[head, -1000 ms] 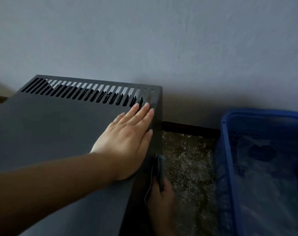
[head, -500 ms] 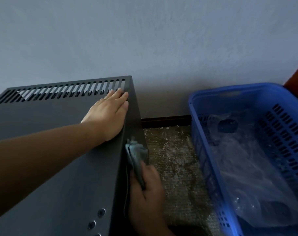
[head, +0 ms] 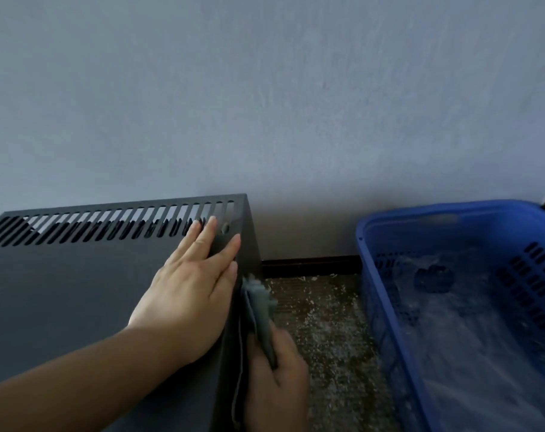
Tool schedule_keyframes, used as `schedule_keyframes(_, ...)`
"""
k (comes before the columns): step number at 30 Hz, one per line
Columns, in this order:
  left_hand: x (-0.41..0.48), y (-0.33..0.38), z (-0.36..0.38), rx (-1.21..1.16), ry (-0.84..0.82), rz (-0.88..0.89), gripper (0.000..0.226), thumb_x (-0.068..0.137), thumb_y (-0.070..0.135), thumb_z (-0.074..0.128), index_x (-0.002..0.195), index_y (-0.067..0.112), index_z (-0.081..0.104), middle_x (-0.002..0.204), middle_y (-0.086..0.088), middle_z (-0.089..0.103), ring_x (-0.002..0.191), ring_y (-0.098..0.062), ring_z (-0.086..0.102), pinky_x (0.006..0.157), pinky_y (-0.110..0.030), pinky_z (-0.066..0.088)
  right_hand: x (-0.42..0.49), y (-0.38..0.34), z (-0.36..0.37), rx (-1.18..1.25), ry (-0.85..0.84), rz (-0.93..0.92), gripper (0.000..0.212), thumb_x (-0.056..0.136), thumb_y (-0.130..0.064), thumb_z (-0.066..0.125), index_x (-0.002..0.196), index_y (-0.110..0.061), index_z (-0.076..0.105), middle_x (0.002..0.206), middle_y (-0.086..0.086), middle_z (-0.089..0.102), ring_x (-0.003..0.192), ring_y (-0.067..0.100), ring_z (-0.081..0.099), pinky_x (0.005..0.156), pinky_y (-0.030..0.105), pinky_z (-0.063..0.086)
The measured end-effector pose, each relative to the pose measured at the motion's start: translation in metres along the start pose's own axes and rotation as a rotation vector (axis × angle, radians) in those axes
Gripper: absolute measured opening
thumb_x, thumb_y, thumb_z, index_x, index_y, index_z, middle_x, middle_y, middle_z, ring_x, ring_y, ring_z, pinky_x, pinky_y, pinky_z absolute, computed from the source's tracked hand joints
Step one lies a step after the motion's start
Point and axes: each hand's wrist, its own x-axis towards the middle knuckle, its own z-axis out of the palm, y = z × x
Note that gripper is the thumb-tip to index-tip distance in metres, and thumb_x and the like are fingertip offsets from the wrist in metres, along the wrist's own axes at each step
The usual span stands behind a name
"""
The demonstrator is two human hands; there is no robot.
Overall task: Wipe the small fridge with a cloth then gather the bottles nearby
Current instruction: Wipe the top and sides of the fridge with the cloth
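The soft, floppy cloth (head: pixel 260 310) is best held bunched up, and the right hand (head: pixel 277 388) at 6 o'clock squeezes it against the fridge (head: pixel 62 291), while the left hand (head: pixel 190 294) lies flat.

There is just one camera, worn on the person's head. It looks forward and down from above the small fridge (head: pixel 78 291), very close to it. The left hand (head: pixel 187 304) and the right hand (head: pixel 277 385) with the cloth (head: pixel 258 300) come in from the bottom. The wall (head: pixel 265 104) fills the top. The floor (head: pixel 327 338) is lower down, and the blue basket (head: pixel 421 212) is at the right edge.
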Motion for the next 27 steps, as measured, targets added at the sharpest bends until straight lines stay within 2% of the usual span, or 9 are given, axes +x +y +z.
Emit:
schedule_keyframes(2, 0.001, 0.0, 0.001, 0.007, 0.01, 0.009, 0.05, 0.092, 0.051, 0.014, 0.141, 0.049, 0.022, 0.15, 0.025, -0.011, 0.139, 0.007, -0.016, 0.112, -0.017, -0.003, 0.043, -0.009, 0.008, 0.057, -0.125, -0.035, 0.022, 0.083, -0.026, 0.058, 0.095, -0.04, 0.072, 0.093, -0.003, 0.069, 0.091, 0.009, 0.066, 0.085, 0.033, 0.054)
schedule_keyframes(6, 0.001, 0.002, -0.001, 0.04, -0.021, -0.003, 0.046, 0.097, 0.045, 0.018, 0.142, 0.05, 0.014, 0.153, 0.025, -0.006, 0.132, 0.012, -0.016, 0.108, -0.014, -0.007, 0.106, 0.013, 0.017, 0.041, -0.131, 0.115, 0.023, 0.095, -0.011, 0.051, 0.091, -0.026, 0.069, 0.083, -0.006, 0.068, 0.081, 0.006, 0.066, 0.069, 0.02, 0.053)
schedule_keyframes(9, 0.0, 0.004, -0.003, 0.055, -0.033, -0.005, 0.047, 0.097, 0.042, 0.021, 0.143, 0.05, 0.01, 0.154, 0.024, -0.005, 0.13, 0.013, -0.015, 0.107, -0.014, -0.007, 0.101, 0.058, 0.008, -0.037, -0.096, 0.314, 0.022, 0.094, -0.009, 0.051, 0.09, -0.025, 0.067, 0.092, 0.004, 0.07, 0.093, 0.021, 0.066, 0.079, 0.031, 0.053)
schedule_keyframes(11, -0.001, 0.005, -0.003, 0.052, -0.026, -0.001, 0.048, 0.097, 0.041, 0.021, 0.143, 0.048, 0.01, 0.154, 0.023, -0.005, 0.129, 0.013, -0.014, 0.107, -0.013, -0.007, 0.074, 0.072, -0.001, -0.05, -0.088, 0.376, 0.027, 0.093, -0.01, 0.053, 0.083, -0.03, 0.067, 0.094, 0.001, 0.071, 0.095, 0.018, 0.066, 0.085, 0.033, 0.054)
schedule_keyframes(14, -0.002, 0.006, -0.003, 0.046, -0.016, 0.009, 0.048, 0.098, 0.041, 0.021, 0.144, 0.046, 0.011, 0.155, 0.021, -0.004, 0.132, 0.012, -0.012, 0.107, -0.013, -0.007, 0.032, 0.046, -0.007, 0.009, -0.119, 0.204, 0.023, 0.086, -0.019, 0.057, 0.094, -0.033, 0.073, 0.103, -0.005, 0.071, 0.101, 0.011, 0.065, 0.093, 0.037, 0.052)
schedule_keyframes(17, 0.0, 0.004, -0.002, 0.054, -0.006, 0.015, 0.048, 0.097, 0.04, 0.023, 0.145, 0.044, 0.015, 0.156, 0.019, 0.0, 0.14, 0.007, -0.006, 0.107, -0.013, -0.005, 0.054, 0.001, 0.005, 0.078, -0.188, -0.08, 0.019, 0.09, -0.024, 0.056, 0.097, -0.03, 0.072, 0.102, 0.002, 0.069, 0.097, 0.014, 0.065, 0.086, 0.035, 0.054)
schedule_keyframes(19, 0.001, 0.002, 0.0, 0.063, 0.001, 0.02, 0.049, 0.096, 0.04, 0.023, 0.145, 0.044, 0.017, 0.156, 0.019, 0.002, 0.142, 0.005, -0.004, 0.109, -0.014, -0.003, 0.092, -0.017, 0.016, 0.07, -0.196, -0.085, 0.018, 0.093, -0.019, 0.054, 0.093, -0.027, 0.07, 0.098, 0.008, 0.07, 0.094, 0.02, 0.066, 0.083, 0.038, 0.056)
schedule_keyframes(22, 0.001, 0.002, -0.001, 0.067, 0.0, 0.021, 0.048, 0.097, 0.04, 0.024, 0.145, 0.044, 0.017, 0.156, 0.02, 0.003, 0.142, 0.004, -0.003, 0.107, -0.013, -0.002, 0.147, 0.011, 0.027, -0.023, -0.131, 0.089, 0.02, 0.095, -0.016, 0.052, 0.104, -0.015, 0.069, 0.098, 0.014, 0.069, 0.095, 0.027, 0.065, 0.081, 0.039, 0.055)
schedule_keyframes(27, 0.002, 0.001, -0.001, 0.073, -0.009, 0.026, 0.047, 0.098, 0.04, 0.024, 0.144, 0.045, 0.016, 0.155, 0.022, 0.002, 0.141, 0.005, -0.003, 0.106, -0.014, -0.002, 0.139, 0.146, 0.006, -0.173, -0.084, 0.473, 0.022, 0.096, -0.018, 0.051, 0.108, -0.007, 0.065, 0.095, 0.01, 0.065, 0.088, 0.023, 0.06, 0.074, 0.029, 0.046)
